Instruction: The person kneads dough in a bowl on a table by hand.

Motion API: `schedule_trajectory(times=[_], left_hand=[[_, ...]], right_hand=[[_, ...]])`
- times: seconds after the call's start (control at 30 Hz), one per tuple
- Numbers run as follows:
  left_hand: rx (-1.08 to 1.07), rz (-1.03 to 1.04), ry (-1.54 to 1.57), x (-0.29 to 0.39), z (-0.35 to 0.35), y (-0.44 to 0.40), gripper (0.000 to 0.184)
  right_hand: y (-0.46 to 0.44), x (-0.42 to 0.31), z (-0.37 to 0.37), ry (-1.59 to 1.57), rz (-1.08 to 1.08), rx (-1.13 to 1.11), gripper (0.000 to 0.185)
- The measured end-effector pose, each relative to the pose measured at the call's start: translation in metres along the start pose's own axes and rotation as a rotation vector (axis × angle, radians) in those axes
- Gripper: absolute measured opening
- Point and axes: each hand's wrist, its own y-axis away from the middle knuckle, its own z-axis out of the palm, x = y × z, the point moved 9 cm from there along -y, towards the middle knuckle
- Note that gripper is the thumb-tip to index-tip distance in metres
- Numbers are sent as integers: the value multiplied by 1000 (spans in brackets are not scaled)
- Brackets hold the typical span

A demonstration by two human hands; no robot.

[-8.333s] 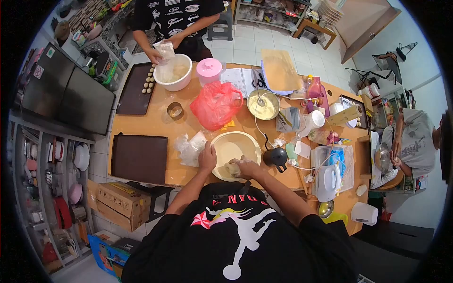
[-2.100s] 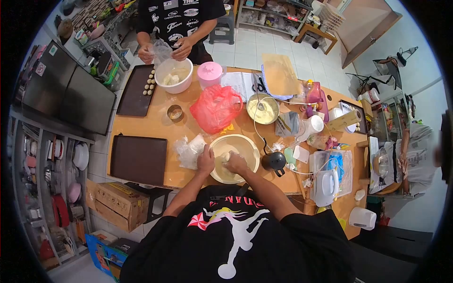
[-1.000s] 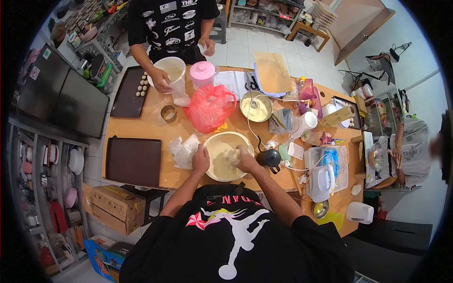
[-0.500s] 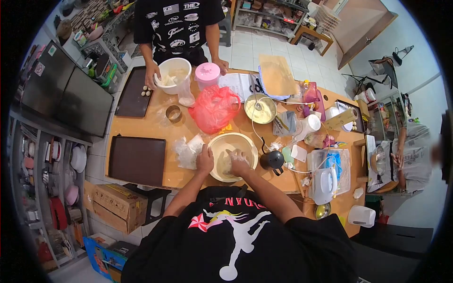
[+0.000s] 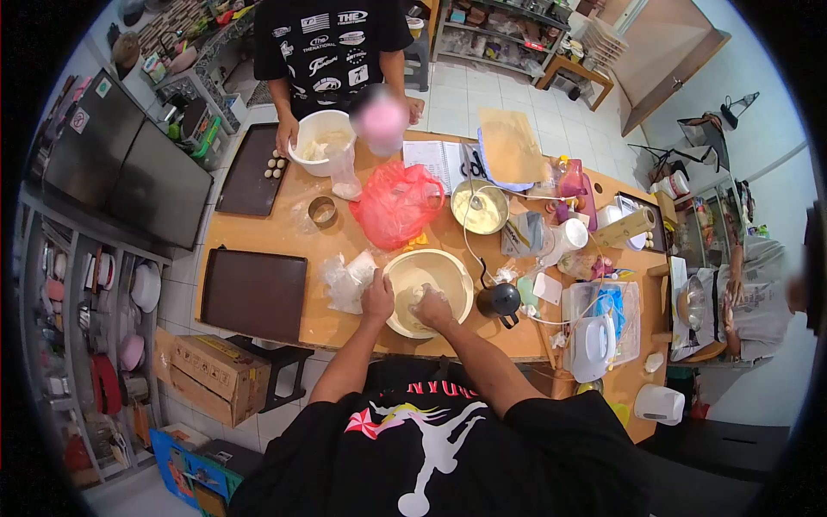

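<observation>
A wide cream-coloured bowl (image 5: 463,284) stands at the table's near edge in front of me. My left hand (image 5: 377,297) grips its left rim, thumb toward the inside. Down inside the bowl, my right hand (image 5: 433,308) has curled fingers smeared with pale flour or dough. Between those fingers is some whitish dough (image 5: 419,292), partly hidden by the hand. Left of the bowl lies a clear plastic bag (image 5: 346,280) with white contents, close to my left hand. A black gooseneck kettle (image 5: 499,300) stands just right of the bowl.
Across the table a person holds a white tub (image 5: 320,155). Beyond my bowl lie a red plastic bag (image 5: 396,202) and a metal bowl (image 5: 480,208) of creamy mixture. Dark trays (image 5: 252,293) sit left. Plastic containers (image 5: 594,345) and a cable crowd the right. Another person stands far right.
My right hand has shifted slightly left and its fingers have curled in the bowl. My left hand stays on the rim. More small dough balls show on the far-left tray.
</observation>
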Motion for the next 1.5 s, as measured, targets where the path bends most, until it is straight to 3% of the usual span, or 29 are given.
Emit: schedule_trajectory(times=[0.17, 0.27, 0.37, 0.67, 0.77, 0.87, 1.0, 1.07, 1.13, 1.17, 1.23, 1.3, 1.33, 1.43, 1.5], left_hand=[[5, 11, 17, 4, -3, 0, 22], [6, 12, 5, -2, 2, -2, 22], [-5, -5, -14, -5, 4, -3, 23], [40, -75, 50, -7, 1, 7, 28], [92, -126, 61, -5, -9, 17, 29], [160, -146, 70, -5, -7, 34, 28], [147, -163, 80, -9, 0, 32, 28], [127, -165, 103, -11, 4, 35, 28], [131, -160, 145, -10, 2, 36, 27], [123, -177, 153, -12, 4, 35, 26], [107, -212, 166, -18, 6, 33, 26], [98, -220, 137, -21, 2, 34, 25], [92, -220, 124, -20, -1, 32, 25], [47, -209, 115, -20, -3, 31, 27], [38, -180, 158, -21, 0, 29, 29]], right_hand=[[-9, 12, 4, -94, 41, 63, 57], [-5, 25, 3, -225, 219, 84, 48], [2, 28, -2, -331, 265, 127, 43], [-2, 45, -2, -222, 200, 235, 34], [-10, 29, -13, -86, -106, 228, 40], [-7, 8, -27, 88, -176, 123, 62], [-26, 9, -15, 5, -272, -60, 87], [0, -17, -44, 122, -185, -115, 77], [-3, -24, -40, 228, -320, -112, 67], [-24, -11, -12, 268, -498, -78, 63], [-35, -1, -16, 18, -506, -84, 55], [-47, 30, -25, -544, -142, -162, 48], [-41, 26, -50, -282, -185, 139, 51], [-31, 10, -75, -153, -239, 341, 53], [-36, -5, -52, 50, -211, 83, 55]])
